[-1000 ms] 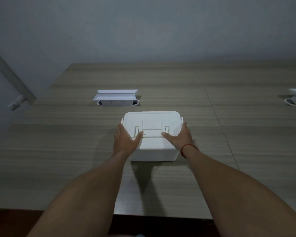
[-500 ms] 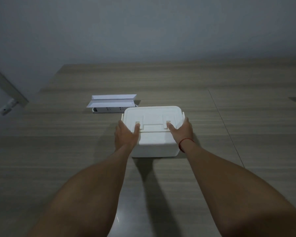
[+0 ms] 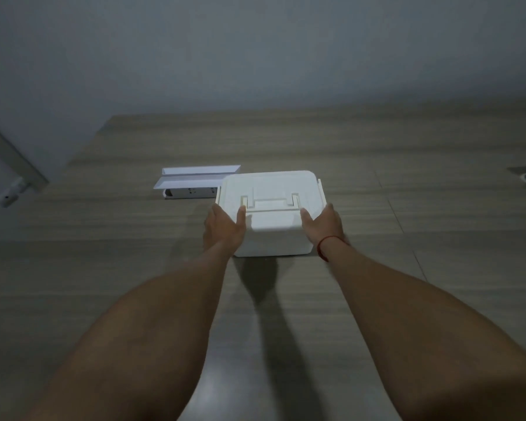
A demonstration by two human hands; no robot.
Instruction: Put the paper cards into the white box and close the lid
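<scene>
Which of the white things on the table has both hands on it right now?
The lidded white box at centre, gripped by the left hand and right hand. The socket unit behind it is untouched.

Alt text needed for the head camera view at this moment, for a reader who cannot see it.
Both bare hands, left hand and right hand, grip the sides of a closed white box on a wooden table. A white power strip under folded white paper lies behind the box's left.

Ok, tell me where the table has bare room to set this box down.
Bare table lies left of the left hand, and right of the right hand. It is crowded behind the white box, beside the socket strip.
</scene>
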